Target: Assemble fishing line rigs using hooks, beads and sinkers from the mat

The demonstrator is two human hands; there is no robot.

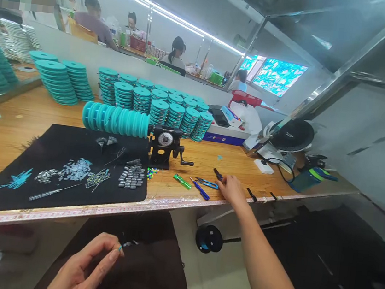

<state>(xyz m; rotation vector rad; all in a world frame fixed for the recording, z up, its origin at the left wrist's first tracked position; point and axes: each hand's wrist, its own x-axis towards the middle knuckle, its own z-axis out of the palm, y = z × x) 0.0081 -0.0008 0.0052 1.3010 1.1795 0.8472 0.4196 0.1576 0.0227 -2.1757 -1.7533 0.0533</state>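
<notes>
Working left to right, my left hand (77,266) sits at seven o'clock, thumb and forefinger pinching a small teal-tipped piece (120,247). At nine o'clock, teal spools (115,121) are mounted on a hand-crank winder (164,146). Blue-handled scissors (206,183) lie at five o'clock, just beside my right hand (232,190), whose fingers lie together at four o'clock over the wooden bench (245,173), apparently holding nothing.

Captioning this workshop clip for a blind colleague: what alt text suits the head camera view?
A person's left hand pinches a small teal piece below a wooden workbench, while the right hand rests at the bench edge beside small scissors. Stacks of teal spools stand behind a black mat laid with small parts.
</notes>
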